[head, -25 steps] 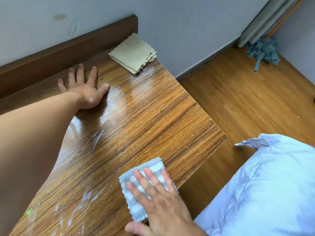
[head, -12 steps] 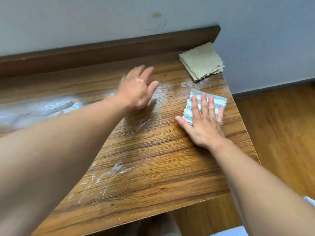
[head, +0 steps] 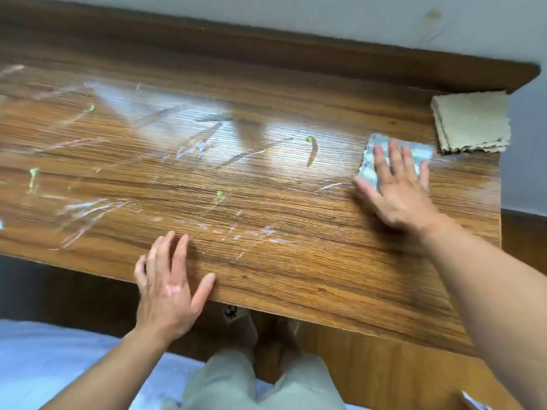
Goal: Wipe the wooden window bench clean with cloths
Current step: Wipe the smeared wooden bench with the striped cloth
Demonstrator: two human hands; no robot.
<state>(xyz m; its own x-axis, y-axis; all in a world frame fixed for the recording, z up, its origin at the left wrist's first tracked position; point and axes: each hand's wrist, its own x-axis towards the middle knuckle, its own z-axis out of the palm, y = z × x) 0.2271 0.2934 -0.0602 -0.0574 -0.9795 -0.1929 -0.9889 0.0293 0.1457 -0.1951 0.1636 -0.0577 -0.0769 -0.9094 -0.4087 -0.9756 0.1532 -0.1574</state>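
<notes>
We press the blue cloth (head: pixel 384 161) flat under our right hand (head: pixel 396 187) near the bench's (head: pixel 296 279) right end, left hand (head: pixel 168 288) open and empty at the front edge; smears (head: pixel 88 214) cover most, wiping barely begun.

Glossy grained wood bench (head: pixel 296 261) — nubby cloth (head: pixel 370 161).
</notes>
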